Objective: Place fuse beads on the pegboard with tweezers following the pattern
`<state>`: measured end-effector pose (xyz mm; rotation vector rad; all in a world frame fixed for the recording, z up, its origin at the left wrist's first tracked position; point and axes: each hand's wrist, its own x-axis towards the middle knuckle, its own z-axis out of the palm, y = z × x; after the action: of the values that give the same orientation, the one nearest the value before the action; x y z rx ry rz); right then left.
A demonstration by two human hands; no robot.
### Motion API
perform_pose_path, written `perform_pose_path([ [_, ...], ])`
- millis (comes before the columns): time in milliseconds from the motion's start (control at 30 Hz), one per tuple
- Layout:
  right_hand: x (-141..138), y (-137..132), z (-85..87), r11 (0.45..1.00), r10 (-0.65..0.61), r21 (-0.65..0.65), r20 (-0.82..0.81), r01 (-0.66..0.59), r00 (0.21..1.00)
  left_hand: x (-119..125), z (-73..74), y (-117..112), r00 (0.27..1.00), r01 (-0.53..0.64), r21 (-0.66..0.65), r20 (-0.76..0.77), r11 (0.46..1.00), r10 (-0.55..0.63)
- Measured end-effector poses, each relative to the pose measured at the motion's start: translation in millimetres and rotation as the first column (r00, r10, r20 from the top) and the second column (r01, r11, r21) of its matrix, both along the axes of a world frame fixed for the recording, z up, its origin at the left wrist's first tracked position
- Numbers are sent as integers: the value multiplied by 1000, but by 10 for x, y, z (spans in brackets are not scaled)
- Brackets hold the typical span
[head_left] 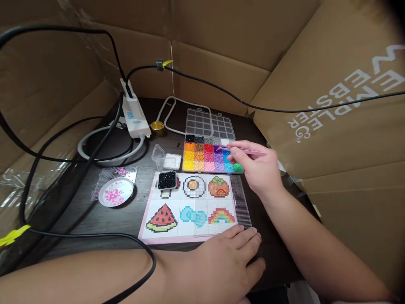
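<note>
My right hand (261, 171) pinches pink tweezers (251, 151). Their tips hover over or touch the purple beads (217, 148) in the sorted bead box (212, 171); I cannot tell which. Flat and with fingers stretched out, my left hand (229, 259) rests at the lower right edge of a pattern sheet (175, 232). The sheet carries pixel pictures, among them a watermelon, an egg, a bow and a rainbow. A clear pegboard (241, 198) lies over its right side, near my left fingertips. Whether the tweezers hold a bead is too small to see.
A small box of black beads (167, 180) sits on the sheet, white beads (171, 161) behind it. Left are a white dish (129, 185) with pink beads and another pegboard (104, 175). A power strip (135, 114), looping black cables (118, 105) and cardboard walls (215, 59) surround the table.
</note>
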<state>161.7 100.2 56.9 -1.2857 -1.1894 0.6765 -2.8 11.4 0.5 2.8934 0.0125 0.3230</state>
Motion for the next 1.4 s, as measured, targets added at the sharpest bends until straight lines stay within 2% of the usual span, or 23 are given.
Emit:
perform_pose_path([
  [100, -173, 182, -70, 1000, 3, 12, 64, -4, 998, 17, -72, -12, 1000, -3, 14, 17, 1000, 3],
  [233, -343, 330, -210, 999, -5, 40, 38, 3, 999, 43, -149, -33, 997, -37, 31, 67, 999, 35],
  [467, -444, 233, -399, 997, -71, 26, 50, 70, 996, 96, -253, -55, 989, -68, 70, 137, 995, 58],
  [633, -441, 184, -398, 999, -36, -35, 86, 39, 996, 111, -305, -55, 985, -56, 97, 171, 994, 39],
  [867, -466, 271, -437, 993, 50, -105, 34, -46, 998, 89, -296, -43, 982, -64, 114, 182, 991, 42],
  [1400, -492, 262, -397, 987, 79, -149, 84, -66, 993, 122, -219, -49, 995, -39, 93, 98, 995, 30],
])
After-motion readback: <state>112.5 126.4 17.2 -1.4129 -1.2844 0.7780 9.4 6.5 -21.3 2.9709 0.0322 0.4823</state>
